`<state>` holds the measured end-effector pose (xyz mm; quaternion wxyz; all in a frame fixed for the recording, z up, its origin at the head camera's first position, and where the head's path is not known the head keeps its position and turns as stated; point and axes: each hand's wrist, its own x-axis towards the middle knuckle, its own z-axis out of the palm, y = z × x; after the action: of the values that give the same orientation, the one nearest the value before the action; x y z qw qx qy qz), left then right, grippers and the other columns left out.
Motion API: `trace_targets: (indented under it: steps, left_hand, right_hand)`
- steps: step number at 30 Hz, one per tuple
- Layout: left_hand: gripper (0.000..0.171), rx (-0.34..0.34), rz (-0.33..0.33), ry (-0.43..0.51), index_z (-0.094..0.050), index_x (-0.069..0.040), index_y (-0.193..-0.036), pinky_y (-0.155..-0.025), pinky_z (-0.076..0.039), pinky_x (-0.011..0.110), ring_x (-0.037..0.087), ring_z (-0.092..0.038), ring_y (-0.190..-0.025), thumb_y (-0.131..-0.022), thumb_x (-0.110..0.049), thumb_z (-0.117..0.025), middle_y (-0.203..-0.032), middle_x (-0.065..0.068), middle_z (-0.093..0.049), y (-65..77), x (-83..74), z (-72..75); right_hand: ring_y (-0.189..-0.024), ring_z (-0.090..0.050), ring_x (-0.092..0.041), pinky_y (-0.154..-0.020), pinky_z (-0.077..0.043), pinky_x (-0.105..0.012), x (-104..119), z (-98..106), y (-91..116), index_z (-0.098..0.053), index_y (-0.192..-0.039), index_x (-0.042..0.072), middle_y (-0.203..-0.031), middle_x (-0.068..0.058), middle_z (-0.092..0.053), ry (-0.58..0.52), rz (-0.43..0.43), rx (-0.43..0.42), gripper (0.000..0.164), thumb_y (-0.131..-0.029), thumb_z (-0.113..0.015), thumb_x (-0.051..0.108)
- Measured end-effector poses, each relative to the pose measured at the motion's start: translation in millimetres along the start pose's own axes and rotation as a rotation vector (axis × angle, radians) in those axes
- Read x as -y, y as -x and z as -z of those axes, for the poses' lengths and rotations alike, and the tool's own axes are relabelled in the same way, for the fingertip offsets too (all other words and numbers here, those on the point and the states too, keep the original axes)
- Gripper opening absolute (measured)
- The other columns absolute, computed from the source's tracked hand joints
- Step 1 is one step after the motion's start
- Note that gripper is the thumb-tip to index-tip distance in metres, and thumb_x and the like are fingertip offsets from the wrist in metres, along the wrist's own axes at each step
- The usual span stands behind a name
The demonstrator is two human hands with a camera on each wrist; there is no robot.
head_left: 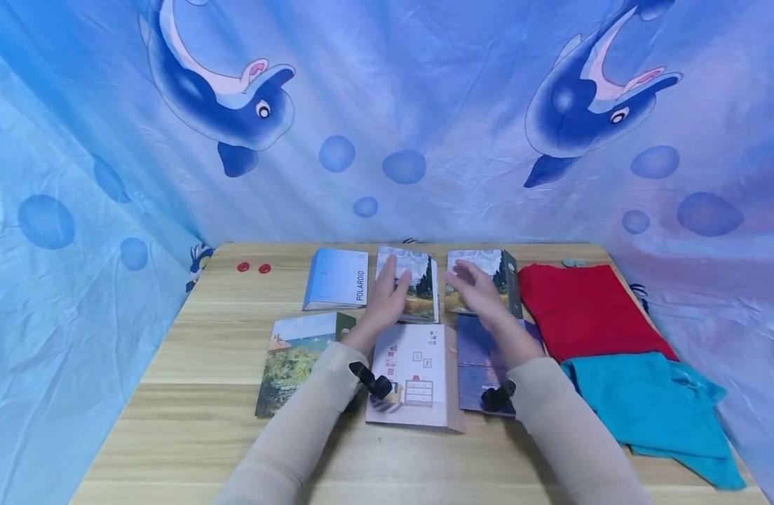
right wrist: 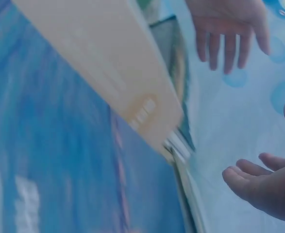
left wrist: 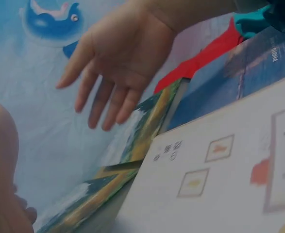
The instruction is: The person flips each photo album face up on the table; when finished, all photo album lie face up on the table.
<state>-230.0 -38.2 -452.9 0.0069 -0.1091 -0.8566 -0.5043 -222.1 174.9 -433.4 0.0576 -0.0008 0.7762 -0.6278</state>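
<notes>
My left hand [head_left: 387, 298] is held over a photo album with a painted wheat field and dark tree [head_left: 420, 294], in the back row. Its fingers are straight in the right wrist view, with nothing in them. To its right, my right hand [head_left: 480, 291] hovers by a second album with the same painting [head_left: 497, 270]. Loosely spread fingers on the right hand [left wrist: 132, 53] hold nothing in the left wrist view. Below the hands lie a white album with a drawn dresser [head_left: 412, 351] and a dark blue-purple album [head_left: 475, 351], the latter partly hidden by the right arm.
A blue Polaroid album [head_left: 336, 277] and a green landscape album [head_left: 299, 354] lie to the left. Red discs [head_left: 263, 268] sit at the back left. A red cloth [head_left: 592, 312] and a teal cloth [head_left: 646, 403] cover the right side, with pale teal discs [head_left: 573, 263] behind.
</notes>
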Motion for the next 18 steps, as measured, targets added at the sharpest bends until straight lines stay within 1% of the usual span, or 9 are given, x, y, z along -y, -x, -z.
trace_targets:
  steps: [2,5,8,11,13,15,18]
  left_hand:
    - [0.069,0.04,-0.022,-0.019,-0.017,-0.008,-0.163,-0.125,-0.012,0.046,0.028,-0.014,-0.154,-0.109,-0.05,-0.031,-0.168,0.013,-0.017,-1.4,-2.9,-6.4]
    - [0.064,0.11,-0.051,-0.044,-0.024,-0.009,-0.161,-0.124,-0.016,0.046,0.029,-0.019,-0.153,-0.11,-0.045,-0.033,-0.167,0.014,-0.022,-4.1,-5.4,-17.9]
    - [0.062,0.16,-0.07,-0.053,-0.026,-0.008,-0.161,-0.124,-0.018,0.045,0.029,-0.021,-0.153,-0.11,-0.042,-0.034,-0.166,0.015,-0.023,-5.6,-6.9,-28.9]
    - [0.06,0.177,-0.074,-0.049,-0.027,-0.009,-0.161,-0.124,-0.018,0.043,0.028,-0.02,-0.153,-0.11,-0.04,-0.035,-0.166,0.014,-0.023,-5.8,-10.0,-37.6]
    - [0.059,0.188,-0.074,-0.037,-0.028,-0.01,-0.16,-0.124,-0.018,0.042,0.026,-0.02,-0.153,-0.11,-0.039,-0.036,-0.166,0.012,-0.023,-6.0,-12.7,-43.2]
    - [0.059,0.201,-0.08,-0.031,-0.029,-0.009,-0.16,-0.124,-0.017,0.042,0.026,-0.021,-0.153,-0.11,-0.039,-0.037,-0.166,0.011,-0.024,-7.0,-15.4,-49.0]
    - [0.059,0.227,-0.061,-0.002,-0.032,-0.008,-0.159,-0.124,-0.018,0.042,0.026,-0.022,-0.153,-0.11,-0.04,-0.038,-0.166,0.011,-0.025,-9.1,-18.5,-58.2]
  right_hand:
    - [-0.143,-0.038,-0.036,-0.113,-0.038,-0.054,2,12,3,-0.033,-0.157,0.004,-0.157,-0.022,-0.038,-0.006,0.016,-0.049,0.066,-0.103,-0.06,0.03]
    - [-0.144,-0.038,-0.034,-0.114,-0.037,-0.054,2,28,7,-0.033,-0.157,0.004,-0.157,-0.02,-0.039,-0.006,0.039,-0.118,0.065,-0.104,-0.059,0.03]
    - [-0.145,-0.036,-0.031,-0.115,-0.036,-0.052,-1,40,11,-0.032,-0.158,0.006,-0.158,-0.017,-0.039,-0.006,0.039,-0.175,0.067,-0.104,-0.059,0.033]
    - [-0.147,-0.034,-0.03,-0.117,-0.034,-0.05,-6,50,14,-0.031,-0.159,0.007,-0.159,-0.014,-0.039,0.015,0.027,-0.214,0.068,-0.104,-0.059,0.035]
    - [-0.147,-0.034,-0.03,-0.118,-0.033,-0.048,-10,57,15,-0.031,-0.159,0.007,-0.158,-0.015,-0.04,0.028,0.023,-0.24,0.068,-0.103,-0.059,0.035]
    - [-0.146,-0.035,-0.032,-0.118,-0.032,-0.048,-14,63,15,-0.031,-0.158,0.005,-0.157,-0.017,-0.04,0.042,0.022,-0.261,0.068,-0.103,-0.06,0.034]
    - [-0.146,-0.035,-0.033,-0.119,-0.031,-0.049,-18,71,16,-0.031,-0.158,0.003,-0.157,-0.019,-0.04,0.08,0.003,-0.274,0.072,-0.102,-0.06,0.038]
